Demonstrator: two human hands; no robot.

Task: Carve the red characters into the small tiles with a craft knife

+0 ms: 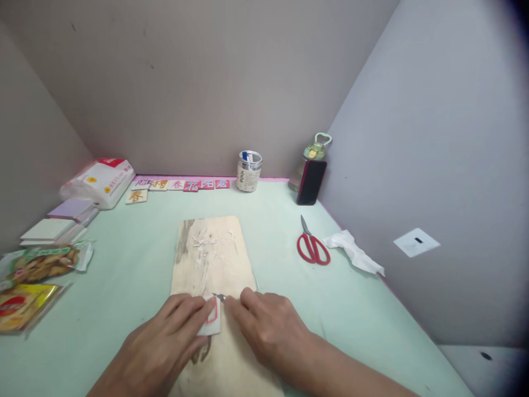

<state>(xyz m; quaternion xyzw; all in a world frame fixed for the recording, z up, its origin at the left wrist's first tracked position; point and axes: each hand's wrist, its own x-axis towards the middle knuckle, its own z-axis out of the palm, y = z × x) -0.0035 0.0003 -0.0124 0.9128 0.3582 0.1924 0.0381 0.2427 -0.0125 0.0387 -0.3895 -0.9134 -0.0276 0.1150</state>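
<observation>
My left hand [173,331] presses a small white block [213,326] with a red outline drawn on it against a wooden board [215,231]. Its fingers cover the block's left side. At the block's upper right edge lies the metal tip of a small carving knife [220,297]. The fingers of my right hand [268,320] are closed round this knife, hiding its handle. Thin pale shavings [204,241] are scattered on the board's far half, near a dark smudge along its left edge.
Red-handled scissors [313,248] and a crumpled tissue [355,252] lie right. A phone [312,183] leans on a bottle [316,148]. Behind stand a jar [248,173] and painted character tiles [177,185]. Tissue pack [99,182], stacked blocks [47,230] and snack bags [45,264] are left.
</observation>
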